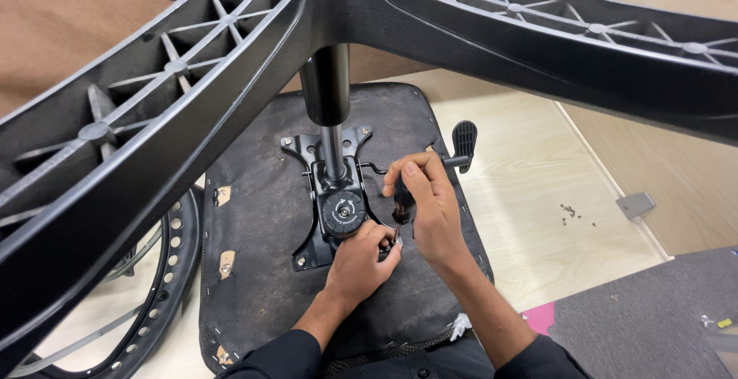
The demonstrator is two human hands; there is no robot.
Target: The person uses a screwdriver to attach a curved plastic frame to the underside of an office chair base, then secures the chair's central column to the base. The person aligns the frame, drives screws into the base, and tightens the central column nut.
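A: Pose first. We see both forearms coming up from the bottom edge in dark sleeves. The right hand (430,206) sits higher, wrist bent, knuckles toward us. The left hand (360,260) lies lower and flatter on the upturned seat underside (254,271).

B: Agreed. Right hand is closed around the black handle of a screwdriver (403,204), held near upright, its tip pointing down toward the left fingers. Firm fist, thumb on top.

A: Left hand: fingers curled and pinched at the lower right corner of the metal mounting plate (319,194), right where the screwdriver tip lands. We cannot tell whether it pinches a screw; too small and covered by the fingertips.

B: So we log it as closed, contents unclear. Containers?

A: Nothing that holds anything. Loose small screws (569,211) lie scattered on the pale wood bench (538,225), well apart from both hands.

B: Position of the work: the plate is bolted to the middle of the dark fabric seat underside, with the gas cylinder (326,87) rising from it toward us into the black star base (369,18) that fills the top of the view.

A: A round black knob (343,211) sits on the plate just beside the left hand. The black lever paddle (463,137) sticks out above the right hand, near but not touching.

B: Lower left, a curved black frame with holes (173,271) lies just beside the seat. A small grey metal piece (635,204) rests at the bench's right edge.
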